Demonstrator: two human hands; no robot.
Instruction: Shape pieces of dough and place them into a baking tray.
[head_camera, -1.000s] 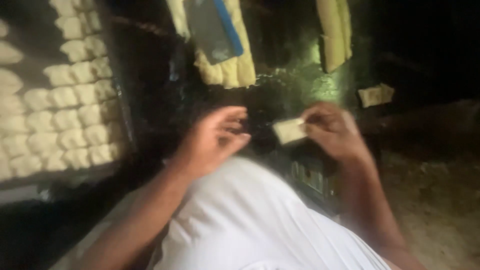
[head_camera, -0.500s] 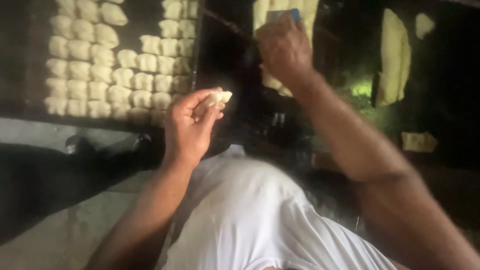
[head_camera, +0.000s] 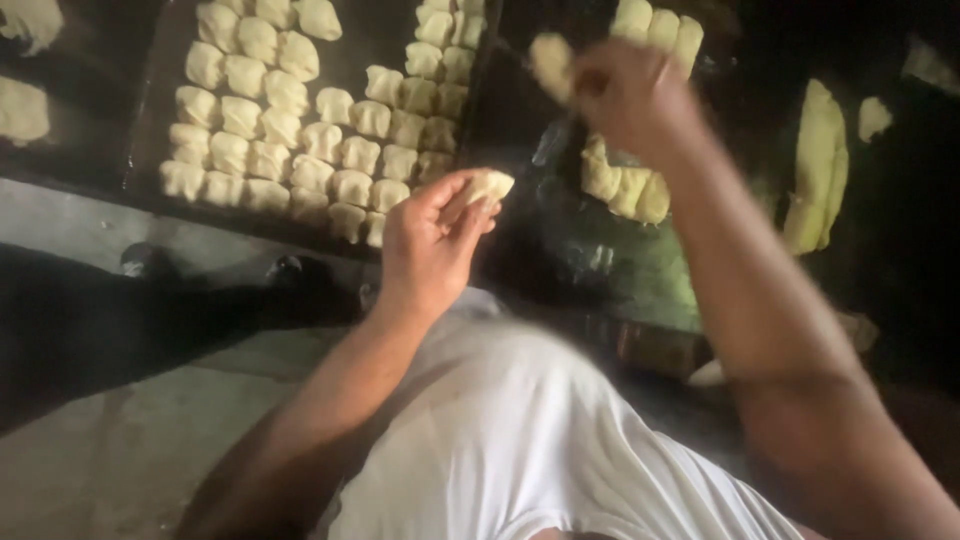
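Note:
My left hand (head_camera: 432, 245) holds a small pale dough piece (head_camera: 487, 186) between thumb and fingers, just off the near right corner of a dark baking tray (head_camera: 150, 130). The tray carries several rows of shaped dough pieces (head_camera: 300, 130). My right hand (head_camera: 625, 95) is raised further back and pinches another pale dough piece (head_camera: 551, 62) above a strip of cut dough (head_camera: 625, 185) on the dark work surface. That hand is blurred.
A long roll of dough (head_camera: 818, 170) lies at the right, with a small scrap (head_camera: 874, 117) beyond it. More dough (head_camera: 22, 105) sits at the far left. A grey floor (head_camera: 110, 450) and dark shapes lie below the tray. My white shirt (head_camera: 520, 440) fills the foreground.
My right hand has lifted from the dough strip with a dough piece pinched in it. My left hand keeps its dough piece near the tray corner. The view has shifted slightly.

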